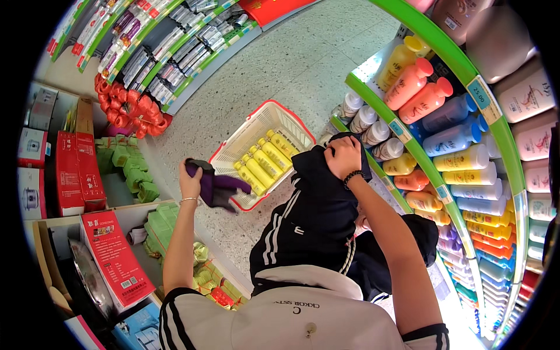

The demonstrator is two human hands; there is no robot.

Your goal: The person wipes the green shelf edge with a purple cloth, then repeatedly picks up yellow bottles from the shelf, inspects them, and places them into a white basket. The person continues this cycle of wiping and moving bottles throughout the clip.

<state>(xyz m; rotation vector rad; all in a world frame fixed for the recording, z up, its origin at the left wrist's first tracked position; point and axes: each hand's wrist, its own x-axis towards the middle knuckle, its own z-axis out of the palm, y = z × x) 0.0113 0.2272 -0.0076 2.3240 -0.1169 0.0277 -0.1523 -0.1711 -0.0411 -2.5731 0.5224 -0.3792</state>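
Observation:
My left hand (191, 179) grips a purple and dark grey cloth (216, 186), which hangs beside the near left side of a shopping basket. The white plastic basket (226, 151) with a red rim stands on the floor ahead of me. Several yellow bottles (262, 164) lie side by side in it. My right hand (345, 157), with a dark beaded bracelet at the wrist, rests on my bent knee in black trousers, against some dark fabric; whether it holds that fabric I cannot tell.
Green-edged shelves (398, 127) with rows of bottles curve along the right. Boxed goods on a shelf (175, 83) stand at the upper left, above red ribbon bundles (131, 109). Red boxes (116, 258) and green packets (164, 227) fill low bins at the left. Speckled floor (315, 74) stretches beyond the basket.

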